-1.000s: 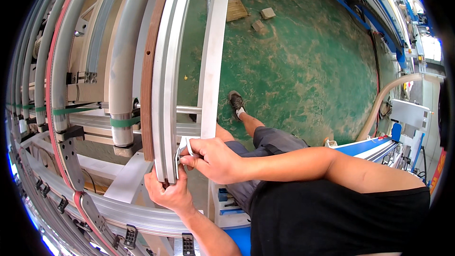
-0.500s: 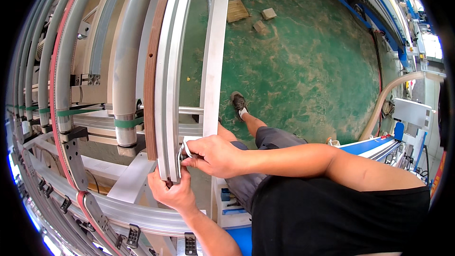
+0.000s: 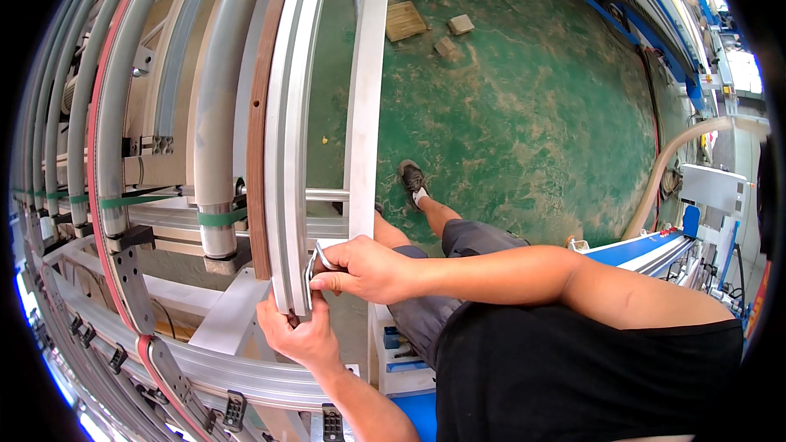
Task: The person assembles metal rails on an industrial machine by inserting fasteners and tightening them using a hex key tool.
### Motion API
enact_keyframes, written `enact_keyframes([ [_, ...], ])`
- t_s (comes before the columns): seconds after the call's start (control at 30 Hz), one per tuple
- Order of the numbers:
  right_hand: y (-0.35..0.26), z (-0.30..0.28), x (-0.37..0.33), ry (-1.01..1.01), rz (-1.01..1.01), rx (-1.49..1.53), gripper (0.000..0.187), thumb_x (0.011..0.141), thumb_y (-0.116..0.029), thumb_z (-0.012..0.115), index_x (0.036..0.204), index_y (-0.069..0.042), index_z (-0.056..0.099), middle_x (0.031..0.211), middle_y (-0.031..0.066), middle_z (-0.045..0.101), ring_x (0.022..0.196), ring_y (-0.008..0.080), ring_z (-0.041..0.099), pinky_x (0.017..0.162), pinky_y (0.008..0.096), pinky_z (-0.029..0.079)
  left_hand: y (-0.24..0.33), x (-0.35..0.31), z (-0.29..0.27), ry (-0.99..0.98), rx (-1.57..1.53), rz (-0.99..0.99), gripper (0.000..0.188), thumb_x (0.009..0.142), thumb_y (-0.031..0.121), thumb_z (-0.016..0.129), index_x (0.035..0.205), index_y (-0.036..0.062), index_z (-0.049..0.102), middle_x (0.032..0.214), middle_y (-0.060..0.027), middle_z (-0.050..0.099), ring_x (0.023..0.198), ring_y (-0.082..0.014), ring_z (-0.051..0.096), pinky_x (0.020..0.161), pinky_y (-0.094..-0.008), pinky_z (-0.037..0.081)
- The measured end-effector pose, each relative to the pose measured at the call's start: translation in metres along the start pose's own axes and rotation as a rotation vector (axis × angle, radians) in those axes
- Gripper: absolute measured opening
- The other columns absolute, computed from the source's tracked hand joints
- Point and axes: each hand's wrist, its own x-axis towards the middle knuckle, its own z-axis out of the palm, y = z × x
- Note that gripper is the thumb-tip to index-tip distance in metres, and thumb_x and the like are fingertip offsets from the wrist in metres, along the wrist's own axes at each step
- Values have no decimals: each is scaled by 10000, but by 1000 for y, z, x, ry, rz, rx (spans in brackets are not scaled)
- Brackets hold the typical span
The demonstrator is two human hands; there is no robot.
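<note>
My left hand (image 3: 303, 336) is closed around the near end of an upright-looking silver aluminium profile (image 3: 288, 196). Its thumb and fingers press on opposite sides, and a small dark piece shows at the profile's end between them. Just above it, my right hand (image 3: 364, 270) grips a thin bent metal rod, which looks like a hex key (image 3: 315, 257). The key's bend stands out past the fingertips, against the profile's right side. Where its tip sits is hidden by my fingers. A brown strip (image 3: 259, 155) runs along the profile's left side.
Grey rollers (image 3: 217, 115) with green belts and a red belt (image 3: 96, 155) fill the left. A white beam (image 3: 368, 98) stands right of the profile. Wooden blocks (image 3: 405, 21) lie on the green floor (image 3: 524, 131). Another person's leg shows at the top. Blue machinery lines the right.
My right hand has turned a little, and the hex key's bend has swung to a new angle. My left hand keeps its hold on the profile's end.
</note>
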Motion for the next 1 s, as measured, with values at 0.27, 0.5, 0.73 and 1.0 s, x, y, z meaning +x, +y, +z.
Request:
enact_keyframes([
  [0.27, -4, 3, -8, 221, -296, -420, 253, 827, -235, 698, 883, -29, 563, 795, 164, 615, 741, 395, 605, 640, 459, 476, -6, 0, 2, 30, -14, 36, 366, 637, 38, 751, 991, 25, 658, 786, -23, 493, 658, -153, 453, 528, -288, 325],
  [0.5, 3, 6, -5, 128, -117, -372, 246, 876, -236, 660, 873, -1, 587, 781, 164, 626, 704, 381, 604, 613, 420, 472, -1, 0, -2, -8, 47, 24, 292, 728, 66, 783, 965, 5, 624, 802, -15, 485, 680, -137, 452, 558, -279, 355],
  [0.73, -4, 4, -10, 112, -51, -96, 251, 878, -238, 661, 896, 4, 594, 771, 174, 623, 706, 359, 601, 620, 405, 466, -9, 1, 0, 27, 39, 104, 345, 665, 67, 788, 974, 14, 644, 792, -34, 499, 687, -167, 484, 549, -298, 363],
  [1.0, 11, 16, -7, 284, -346, -331, 180, 931, -191, 600, 938, -11, 609, 746, 147, 603, 696, 335, 594, 634, 362, 478, -3, 3, -1, -5, 44, 49, 294, 699, 57, 788, 937, -5, 627, 772, -32, 482, 677, -156, 457, 569, -296, 376],
])
